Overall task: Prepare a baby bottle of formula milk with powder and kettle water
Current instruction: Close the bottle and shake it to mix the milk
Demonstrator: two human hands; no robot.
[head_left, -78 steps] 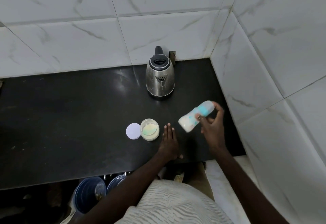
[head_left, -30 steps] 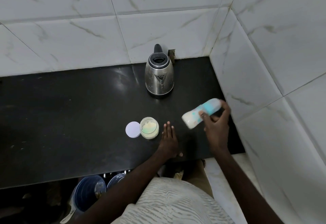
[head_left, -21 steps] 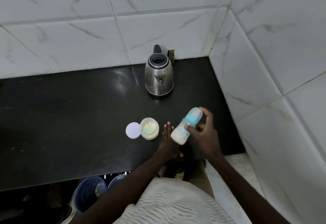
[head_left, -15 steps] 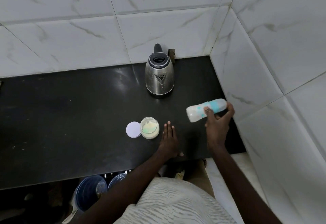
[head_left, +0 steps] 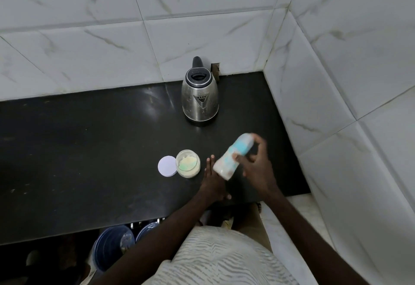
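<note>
Black stone countertop [head_left: 89, 150] lay under the tilted baby bottle [head_left: 231, 158], and that was the risk. If its top was not screwed tight, shaking would have flung milky formula over the counter, and a slick bottle could have slipped from your grip toward the open powder jar [head_left: 188, 163], which stood in front of the kettle [head_left: 199, 100], a touch to its left. A wide swing could also have clipped your own left hand [head_left: 213, 181] or knocked the jar, spilling powder beside its white lid [head_left: 167, 165].

Your right hand [head_left: 256, 168] was closed around the bottle's upper half, fingers curled over the teal part and thumb against the body. It held the bottle in the air in front of the kettle and slightly to its right, base angled down toward you — blurred, so finer contact could not be read. Your left hand lay flat on the counter in front of the kettle — fingers straight, holding nothing.
</note>
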